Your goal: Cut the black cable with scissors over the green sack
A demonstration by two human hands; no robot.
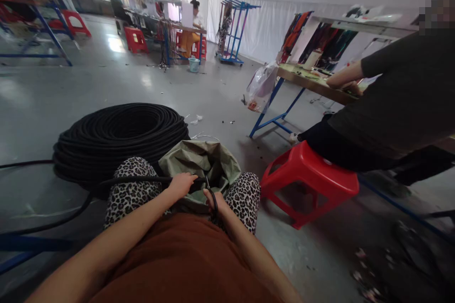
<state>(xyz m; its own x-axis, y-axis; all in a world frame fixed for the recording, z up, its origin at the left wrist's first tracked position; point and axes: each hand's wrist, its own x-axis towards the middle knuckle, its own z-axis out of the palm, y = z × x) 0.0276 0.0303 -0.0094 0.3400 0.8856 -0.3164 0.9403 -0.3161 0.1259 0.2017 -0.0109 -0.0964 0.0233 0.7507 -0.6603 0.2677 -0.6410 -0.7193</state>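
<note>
- Clearly the biggest thing near the person is the coil of black cable (121, 139), lying flat on the grey floor (71, 99) just beyond the left knee, with one strand (117, 182) running off it across the leopard-print lap to the hands.
- At the right edge of the view a co-worker in dark clothes (401, 99) sits on a red stool (313, 180), forearm on a work table (313, 85); that arm is not the wearer's.
- Between the knees sits an olive sack (202, 163), mouth open, touching both legs.
- Left hand (182, 183) rests closed over the strand at the sack's near rim.
- Right hand (213, 201) is curled round a small loop of black cable (214, 204), just beside the left; whether scissors are also in it I cannot tell, the spot being dark and small.
- Judged from this, good handling means keeping the strand taut and low over the lap, hands close together, so the cable stays over the sack's mouth and feeds freely off the coil.
</note>
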